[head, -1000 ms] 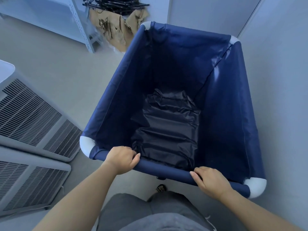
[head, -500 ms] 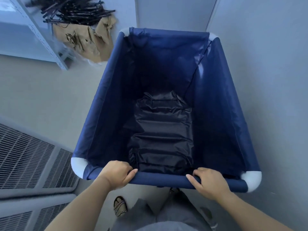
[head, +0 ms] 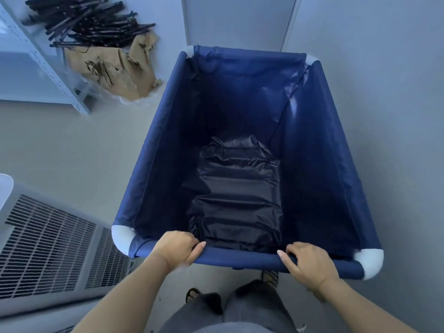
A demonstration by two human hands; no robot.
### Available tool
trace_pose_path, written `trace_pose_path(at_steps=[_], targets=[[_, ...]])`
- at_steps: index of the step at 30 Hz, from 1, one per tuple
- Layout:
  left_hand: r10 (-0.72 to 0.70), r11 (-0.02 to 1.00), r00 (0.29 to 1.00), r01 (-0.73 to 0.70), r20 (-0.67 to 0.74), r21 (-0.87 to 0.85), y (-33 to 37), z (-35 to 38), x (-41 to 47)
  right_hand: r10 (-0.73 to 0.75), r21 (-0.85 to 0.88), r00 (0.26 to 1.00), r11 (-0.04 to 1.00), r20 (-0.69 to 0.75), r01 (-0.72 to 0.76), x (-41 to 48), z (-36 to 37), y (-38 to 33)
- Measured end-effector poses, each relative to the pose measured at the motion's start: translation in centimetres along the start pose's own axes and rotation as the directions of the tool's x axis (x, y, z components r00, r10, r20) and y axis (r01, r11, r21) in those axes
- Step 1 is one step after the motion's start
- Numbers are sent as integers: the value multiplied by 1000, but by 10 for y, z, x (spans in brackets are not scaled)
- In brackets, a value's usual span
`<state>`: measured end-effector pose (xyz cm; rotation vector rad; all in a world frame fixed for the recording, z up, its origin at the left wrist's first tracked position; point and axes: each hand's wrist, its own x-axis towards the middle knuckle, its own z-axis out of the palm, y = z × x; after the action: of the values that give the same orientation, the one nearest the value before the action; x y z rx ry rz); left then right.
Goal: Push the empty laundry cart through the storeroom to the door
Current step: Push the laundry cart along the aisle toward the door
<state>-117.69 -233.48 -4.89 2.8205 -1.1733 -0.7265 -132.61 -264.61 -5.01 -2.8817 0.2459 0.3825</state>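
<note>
Navy fabric laundry cart with white corner joints (head: 240,145) stretches lengthwise away from me, beside the right wall. My left hand (head: 176,248) and right hand (head: 310,265) have fingers wrapped shut around its near crossbar, so pushing straight ahead drives it onward.

One navy fabric laundry cart (head: 319,152) stands in the storeroom, three of its white corner caps in plain view and a fourth partly seen, with one dark liner panel (head: 236,203) on its bottom. Two hands, the left hand (head: 176,248) and the right hand (head: 310,264), grip its near rail, above two sandalled feet. Alongside are two grey grilled units (head: 52,241), one metal shelf rack (head: 48,68), one heap of dark rods (head: 91,22) and one torn cardboard pile (head: 113,68).
</note>
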Motion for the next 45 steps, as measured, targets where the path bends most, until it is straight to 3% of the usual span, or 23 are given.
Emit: trace_pose_path(at_steps=[19, 27, 37, 45], targets=[[103, 993, 994, -104, 32, 58, -79, -24, 37, 64, 10, 998, 998, -16, -64, 50, -1, -46], [105, 982, 993, -113, 59, 154, -135, -71, 101, 33, 1, 997, 999, -72, -33, 122, -19, -66], [-14, 979, 999, 21, -37, 201, -160, -113, 194, 70, 31, 983, 997, -169, -66, 221, -54, -41], [80, 986, 997, -76, -21, 148, -175, -151, 276, 102, -41, 971, 993, -218, -114, 294, -85, -10]])
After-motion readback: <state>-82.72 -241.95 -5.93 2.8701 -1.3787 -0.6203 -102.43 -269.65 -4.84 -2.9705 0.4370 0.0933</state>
